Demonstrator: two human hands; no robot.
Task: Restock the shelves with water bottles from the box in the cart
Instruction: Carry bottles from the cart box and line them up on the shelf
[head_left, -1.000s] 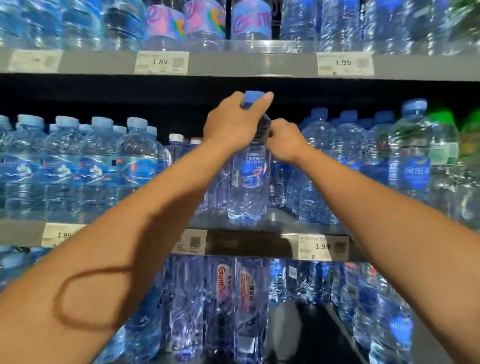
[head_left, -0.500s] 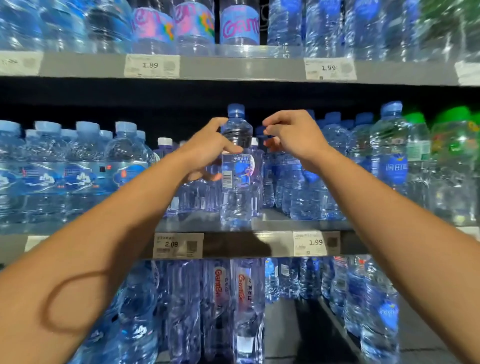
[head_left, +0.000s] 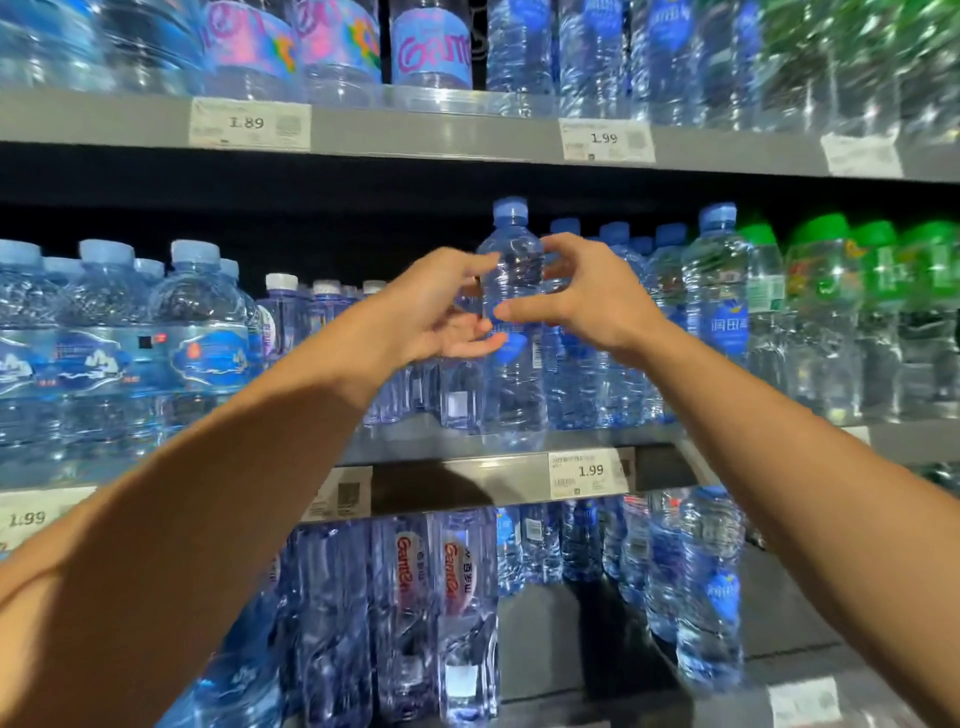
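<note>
Both hands were loosely spread around one water bottle (head_left: 511, 332) at centre frame, neither one closed on it. My left hand (head_left: 441, 312) sat at the bottle's left side with fingers relaxed and slightly curled; my right hand (head_left: 587, 296) sat at its right side, thumb and fingers apart. Motion blur prevented confirming whether any fingertip touched the plastic. The bottle stood upright at the front edge of the middle shelf (head_left: 467, 447), just above the price tag (head_left: 587, 473) at centre right, with its blue cap (head_left: 510, 208) clear of both hands.

Handling assessment: a full bottle would likely be moderately heavy, with thin walls that dent under pressure and a smooth, slippery surface. Recommended hold: the upper body below the shoulder, or the rigid neck under the cap.
</note>
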